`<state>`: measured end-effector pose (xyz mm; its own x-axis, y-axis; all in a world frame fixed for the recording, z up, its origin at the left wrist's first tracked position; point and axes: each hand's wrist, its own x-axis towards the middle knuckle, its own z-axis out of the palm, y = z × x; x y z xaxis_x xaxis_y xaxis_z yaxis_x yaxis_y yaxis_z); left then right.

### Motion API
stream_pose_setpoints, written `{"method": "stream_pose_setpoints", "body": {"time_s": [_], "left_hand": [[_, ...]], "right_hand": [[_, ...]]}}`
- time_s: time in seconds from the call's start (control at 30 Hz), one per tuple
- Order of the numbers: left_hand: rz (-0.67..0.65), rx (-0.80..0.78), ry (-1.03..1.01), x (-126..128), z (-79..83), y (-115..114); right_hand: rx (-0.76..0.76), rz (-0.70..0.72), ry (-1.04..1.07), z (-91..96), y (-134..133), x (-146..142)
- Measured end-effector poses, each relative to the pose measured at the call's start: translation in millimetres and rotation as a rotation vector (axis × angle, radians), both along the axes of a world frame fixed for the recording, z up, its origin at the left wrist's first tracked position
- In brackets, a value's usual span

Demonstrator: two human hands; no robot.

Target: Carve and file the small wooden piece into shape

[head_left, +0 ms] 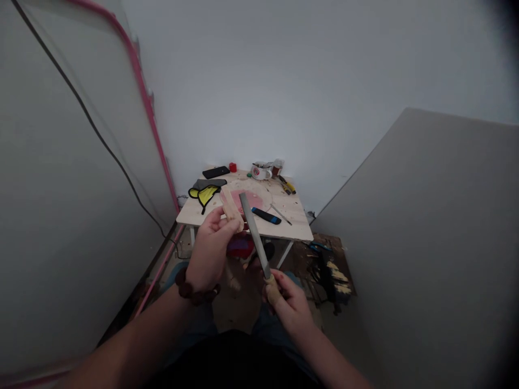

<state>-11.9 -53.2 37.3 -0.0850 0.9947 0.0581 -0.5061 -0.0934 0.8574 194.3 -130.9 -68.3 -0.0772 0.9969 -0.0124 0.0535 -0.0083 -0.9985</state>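
My left hand (214,240) pinches a flat, pale piece of wood (231,207) between thumb and fingers, in front of the small table. In my right hand (290,302) is a file (253,232), gripped by its wooden handle (272,290). The file's long metal blade points up and slightly left. Its tip is beside the wood piece in the picture; whether the two touch I cannot tell. A blue and black utility knife (266,215) lies on the table, to the right of the blade.
The small wooden table (292,229) carries a black phone (216,172), a grey and yellow cloth (205,193), a white mug (260,172), yellow-handled pliers (288,186) and a thin metal tool (281,214). White walls stand close around. Dark items lie on a low board (344,248) at right.
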Motion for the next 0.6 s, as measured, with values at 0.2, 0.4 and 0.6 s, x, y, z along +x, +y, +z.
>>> {"method": "stream_pose_setpoints", "body": {"time_s": [0.2, 0.4, 0.6], "left_hand": [[0.051, -0.076, -0.04, -3, 1.6, 4], [0.033, -0.031, -0.053, 0, 0.7, 5], [0.094, -0.005, -0.038, 4, 2.0, 4]], "right_hand": [[0.002, -0.044, 0.053, -4.3, -1, -3], [0.029, -0.032, 0.028, -7.1, 6, -8], [0.13, -0.019, -0.05, -6.0, 15, -19]]}}
